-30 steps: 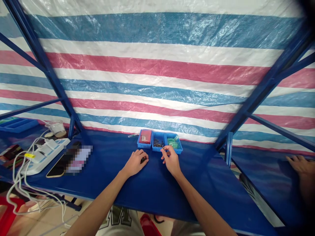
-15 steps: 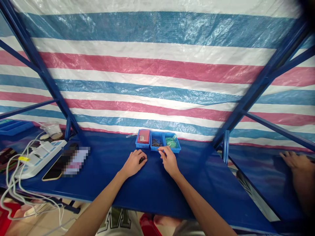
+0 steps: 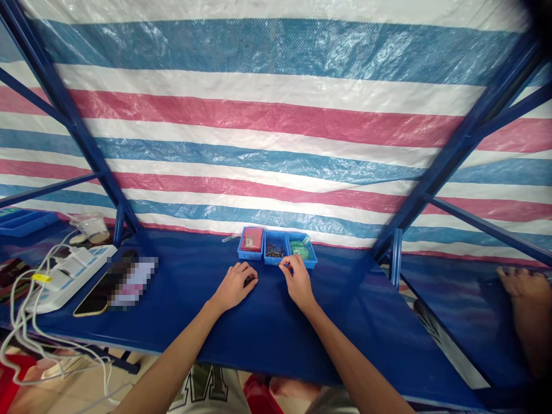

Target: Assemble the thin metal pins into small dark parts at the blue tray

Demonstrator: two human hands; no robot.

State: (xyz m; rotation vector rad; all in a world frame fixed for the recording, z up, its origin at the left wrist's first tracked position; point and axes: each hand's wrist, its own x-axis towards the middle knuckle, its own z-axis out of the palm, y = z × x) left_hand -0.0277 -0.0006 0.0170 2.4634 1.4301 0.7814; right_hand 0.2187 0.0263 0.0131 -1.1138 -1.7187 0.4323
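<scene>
My left hand (image 3: 235,284) rests on the blue table cover (image 3: 267,322), its fingers curled round a small dark part (image 3: 249,280). My right hand (image 3: 297,277) is just in front of the middle blue tray (image 3: 275,251), which holds small dark screws, and its fingertips pinch something tiny that I cannot make out. To the left of that tray stands a tray with red contents (image 3: 252,241). To its right is a tray with green parts (image 3: 301,249).
A white power strip (image 3: 64,273) with cables, a phone (image 3: 92,299) and a clear cup (image 3: 90,225) lie at the left. Blue frame posts (image 3: 395,256) rise on both sides. Another person's hand (image 3: 520,283) rests at the far right. A striped tarp hangs behind.
My right hand has shifted slightly at the front edge of the middle tray. The other person's hand has moved a little to the right. The camera tilted down slightly.
</scene>
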